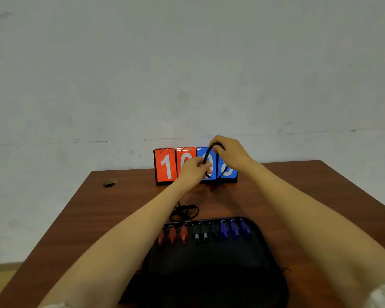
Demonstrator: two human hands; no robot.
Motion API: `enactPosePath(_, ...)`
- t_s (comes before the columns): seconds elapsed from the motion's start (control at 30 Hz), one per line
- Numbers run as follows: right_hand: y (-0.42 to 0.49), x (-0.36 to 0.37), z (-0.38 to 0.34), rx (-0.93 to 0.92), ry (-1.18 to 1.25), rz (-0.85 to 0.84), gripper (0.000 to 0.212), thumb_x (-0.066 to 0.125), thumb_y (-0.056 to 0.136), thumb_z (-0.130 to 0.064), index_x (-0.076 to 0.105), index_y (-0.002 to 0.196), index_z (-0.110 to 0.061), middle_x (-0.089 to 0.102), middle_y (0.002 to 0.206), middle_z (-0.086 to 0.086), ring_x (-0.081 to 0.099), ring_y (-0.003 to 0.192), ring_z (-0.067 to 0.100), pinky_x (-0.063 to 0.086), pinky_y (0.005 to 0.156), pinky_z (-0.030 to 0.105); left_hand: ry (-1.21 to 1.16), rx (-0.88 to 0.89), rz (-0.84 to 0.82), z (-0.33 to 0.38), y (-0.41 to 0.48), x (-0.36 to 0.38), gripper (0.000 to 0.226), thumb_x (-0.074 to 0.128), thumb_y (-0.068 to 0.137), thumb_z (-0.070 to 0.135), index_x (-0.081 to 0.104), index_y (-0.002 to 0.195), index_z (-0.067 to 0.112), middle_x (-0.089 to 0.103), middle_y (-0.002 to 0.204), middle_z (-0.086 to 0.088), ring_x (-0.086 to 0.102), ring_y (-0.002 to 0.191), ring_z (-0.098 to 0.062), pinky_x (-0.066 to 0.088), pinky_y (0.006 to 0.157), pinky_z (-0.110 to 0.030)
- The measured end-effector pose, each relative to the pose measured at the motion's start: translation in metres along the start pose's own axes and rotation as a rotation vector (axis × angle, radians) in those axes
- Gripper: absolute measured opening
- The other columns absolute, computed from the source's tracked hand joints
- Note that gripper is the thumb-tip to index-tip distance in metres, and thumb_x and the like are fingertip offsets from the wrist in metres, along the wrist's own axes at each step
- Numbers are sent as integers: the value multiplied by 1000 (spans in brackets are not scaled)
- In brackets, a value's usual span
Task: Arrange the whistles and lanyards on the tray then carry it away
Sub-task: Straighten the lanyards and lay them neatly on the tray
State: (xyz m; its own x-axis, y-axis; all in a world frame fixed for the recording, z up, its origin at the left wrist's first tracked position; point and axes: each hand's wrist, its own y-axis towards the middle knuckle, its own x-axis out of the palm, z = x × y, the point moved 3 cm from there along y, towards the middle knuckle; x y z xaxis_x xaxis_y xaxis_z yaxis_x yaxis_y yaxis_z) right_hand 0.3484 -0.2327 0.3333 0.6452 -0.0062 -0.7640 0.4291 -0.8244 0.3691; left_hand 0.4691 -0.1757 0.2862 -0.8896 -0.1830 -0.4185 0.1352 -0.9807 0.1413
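A black tray (209, 263) lies on the brown table near me. Along its far edge stand red whistles (172, 234), black whistles (201, 233) and blue whistles (234, 228) in a row. Both hands are raised in front of the scoreboard, holding one black lanyard (207, 157) looped between them. My left hand (193, 170) pinches its lower part, and my right hand (229, 152) grips its top. The lanyard's tail hangs down to the table. A bundle of loose black lanyards (185, 211) lies just beyond the tray.
A flip scoreboard (168, 166) with red and blue number cards stands at the table's far edge against a white wall. A round cable hole (109, 182) is in the table at the far left. The table's edges (53, 223) slope away on both sides.
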Motion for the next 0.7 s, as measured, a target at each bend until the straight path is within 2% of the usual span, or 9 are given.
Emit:
enactPosePath(0.07, -2, 1, 7, 54, -275, -21, 34, 51, 95, -18, 50, 129, -14, 55, 125, 10, 48, 114, 26, 44, 86, 31, -101, -19, 31, 3, -4, -4, 22, 49, 97, 15, 47, 115, 2, 64, 76, -1, 54, 56, -9, 49, 58, -18)
enactPosePath(0.13, -10, 5, 16, 138, -409, -87, 44, 57, 92, -20, 42, 133, -11, 48, 130, 11, 43, 121, 29, 42, 93, 38, -151, 19, 80, 6, -9, -10, 25, 50, 97, 13, 37, 119, 12, 64, 76, -3, 53, 51, -8, 48, 55, -19)
enactPosePath(0.27, -37, 22, 21, 164, -28, -367, 28, 61, 89, -16, 57, 117, -14, 59, 108, 2, 57, 95, 19, 48, 81, 26, 0, 148, 102, 11, -15, -17, 21, 45, 98, 16, 52, 117, 13, 69, 86, -3, 49, 51, -7, 41, 50, -11)
enactPosePath(0.33, -49, 28, 15, 132, 89, -462, 38, 66, 87, -18, 55, 123, -17, 63, 111, -1, 58, 96, 15, 47, 86, 25, 50, 145, 81, 14, -19, -17, 28, 40, 100, 20, 60, 116, 9, 69, 99, 0, 46, 52, -7, 39, 51, -10)
enactPosePath(0.43, -59, 34, 10, 148, 176, -476, 55, 68, 85, -26, 46, 135, -18, 62, 120, 1, 59, 103, 16, 45, 93, 29, 127, 145, 38, 21, -31, -15, 35, 31, 101, 14, 55, 127, 12, 63, 123, -1, 56, 65, -17, 41, 65, -12)
enactPosePath(0.47, -61, 35, 9, 158, 206, -471, 52, 66, 87, -27, 47, 134, -17, 63, 118, 2, 62, 97, 15, 46, 93, 29, 189, 158, 24, 23, -34, -14, 37, 29, 101, 12, 51, 132, 12, 60, 128, -2, 60, 75, -22, 41, 70, -13)
enactPosePath(0.53, -64, 33, 6, 163, 246, -448, 38, 56, 93, -22, 51, 129, -12, 67, 111, 4, 64, 81, 10, 48, 93, 31, 360, 212, 34, 24, -39, -15, 39, 28, 102, 13, 47, 136, 13, 57, 131, -4, 56, 68, -18, 41, 67, -15)
enactPosePath(0.6, -67, 29, 4, 195, 292, -420, 30, 43, 97, -12, 55, 124, -8, 67, 107, 2, 61, 72, 8, 50, 84, 26, 490, 250, 78, 21, -39, -18, 37, 31, 103, 17, 48, 135, 16, 59, 127, -8, 55, 71, -15, 47, 70, -24)
enactPosePath(0.7, -71, 23, -2, 220, 379, -423, 29, 43, 98, -17, 59, 118, -4, 68, 101, -3, 59, 67, 8, 46, 68, 19, 538, 256, 101, 21, -43, -22, 35, 34, 102, 19, 51, 133, 13, 61, 124, -11, 59, 104, -24, 48, 91, -35)
